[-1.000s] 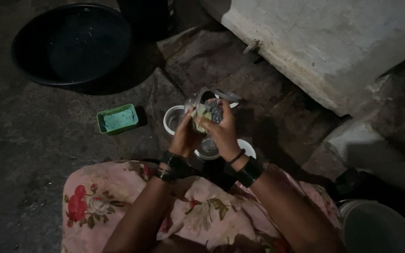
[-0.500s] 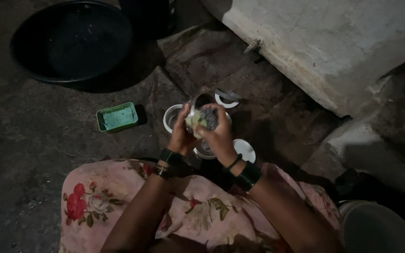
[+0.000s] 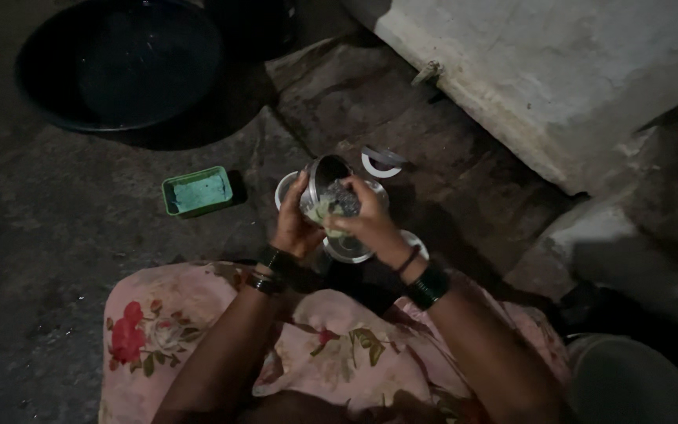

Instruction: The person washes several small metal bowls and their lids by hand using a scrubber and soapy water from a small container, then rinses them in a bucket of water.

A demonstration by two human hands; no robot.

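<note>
Dim light, squatting on the stone floor (image 3: pixel 56 235). My left hand (image 3: pixel 293 228) is wrapped round a small steel cup (image 3: pixel 322 177), tilted, held above the other steel pieces on the floor. My right hand (image 3: pixel 366 224) is closed on a wad of scrubber (image 3: pixel 337 202) pressed against the cup's side. To scrub well, I judge: keep the left grip firm, turn the cup a little at a time, work the rim and inside. Green soap tray (image 3: pixel 196 191) sits well to my left; black basin (image 3: pixel 119 63) farther off. Steel bowl (image 3: pixel 347 250) lies just under my hands.
</note>
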